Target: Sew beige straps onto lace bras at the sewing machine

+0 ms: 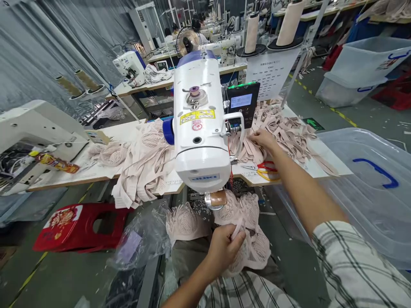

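The JUKI sewing machine (199, 158) hides its own needle area, which cannot be seen from above. The left hand (226, 248) covers part of the lace bra (258, 248), so the gripped edge is not fully visible. How many fabric strips (252, 149) the right hand (265, 141) touches is difficult to tell. On the control panel (248, 117) and the printed sheet (269, 70), small text is unreadable. The picture's edge cuts the checked sleeve (356, 261) and the clear bin (362, 192)
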The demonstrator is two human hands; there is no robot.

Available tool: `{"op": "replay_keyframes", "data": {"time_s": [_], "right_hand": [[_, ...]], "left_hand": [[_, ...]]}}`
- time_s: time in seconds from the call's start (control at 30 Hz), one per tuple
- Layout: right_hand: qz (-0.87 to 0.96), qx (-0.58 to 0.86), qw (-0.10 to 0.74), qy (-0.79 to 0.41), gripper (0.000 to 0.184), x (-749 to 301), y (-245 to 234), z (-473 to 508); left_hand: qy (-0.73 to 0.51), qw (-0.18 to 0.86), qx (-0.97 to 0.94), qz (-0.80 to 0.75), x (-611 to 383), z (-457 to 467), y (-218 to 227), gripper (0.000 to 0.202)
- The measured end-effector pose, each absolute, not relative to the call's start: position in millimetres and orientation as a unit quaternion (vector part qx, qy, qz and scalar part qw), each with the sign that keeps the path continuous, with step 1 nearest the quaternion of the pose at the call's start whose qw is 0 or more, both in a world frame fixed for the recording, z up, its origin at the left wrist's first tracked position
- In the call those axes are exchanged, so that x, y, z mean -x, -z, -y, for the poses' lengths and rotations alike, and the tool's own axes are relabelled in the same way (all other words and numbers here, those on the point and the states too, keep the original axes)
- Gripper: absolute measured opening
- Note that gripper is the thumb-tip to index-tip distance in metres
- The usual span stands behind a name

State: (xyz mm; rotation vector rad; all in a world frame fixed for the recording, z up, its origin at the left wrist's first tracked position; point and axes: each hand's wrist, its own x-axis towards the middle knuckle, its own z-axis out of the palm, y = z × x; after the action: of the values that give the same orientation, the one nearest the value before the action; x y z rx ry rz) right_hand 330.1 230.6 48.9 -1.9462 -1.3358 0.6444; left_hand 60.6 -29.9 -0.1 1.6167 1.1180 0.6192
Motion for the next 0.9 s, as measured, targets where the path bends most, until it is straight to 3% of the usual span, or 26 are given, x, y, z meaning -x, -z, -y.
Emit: {"op": "replay_keyframes", "data": {"time_s": [0.17, 0.27, 0.37, 0.47, 0.53, 0.67, 0.8, 0.9], "right_hand": [[0.398, 0.683, 0.461, -0.404, 0.036, -337.8, -57.2, -209.6], [0.339, 0.648, 0.510, -0.453, 0.034, -338.5, -61.1, -182.9], [0.291, 0.598, 0.532, -0.524, 0.023, -327.0, -60.9, -133.2], [0.242, 0.514, 0.563, -0.600, 0.018, -302.1, -56.7, -69.6], [0.277, 0.497, 0.567, -0.595, 0.024, -284.9, -52.4, -32.5], [0.370, 0.510, 0.519, -0.578, 0.039, -261.2, -40.6, -0.8], [0.430, 0.505, 0.483, -0.572, 0.036, -247.9, -31.7, -16.2], [0.460, 0.495, 0.474, -0.565, 0.032, -240.4, -30.9, -34.2]], "left_hand": [[-0.258, 0.501, -0.689, -0.456, -57.7, 31.1, 0.5, 0.043], [-0.275, 0.493, -0.684, -0.461, -55.4, 30.6, -0.2, 0.025], [-0.285, 0.448, -0.713, -0.459, -57.3, 27.8, -5.5, 0.039], [-0.280, 0.351, -0.811, -0.375, -58.9, 19.8, -17.6, 0.037], [-0.273, 0.252, -0.864, -0.340, -55.1, 11.2, -25.9, 0.037], [-0.266, 0.103, -0.850, -0.444, -39.0, -4.2, -33.0, 0.040], [-0.244, 0.020, -0.835, -0.492, -29.2, -7.3, -33.2, 0.041], [-0.208, 0.029, -0.834, -0.510, -25.0, -6.3, -35.7, 0.041]]}}
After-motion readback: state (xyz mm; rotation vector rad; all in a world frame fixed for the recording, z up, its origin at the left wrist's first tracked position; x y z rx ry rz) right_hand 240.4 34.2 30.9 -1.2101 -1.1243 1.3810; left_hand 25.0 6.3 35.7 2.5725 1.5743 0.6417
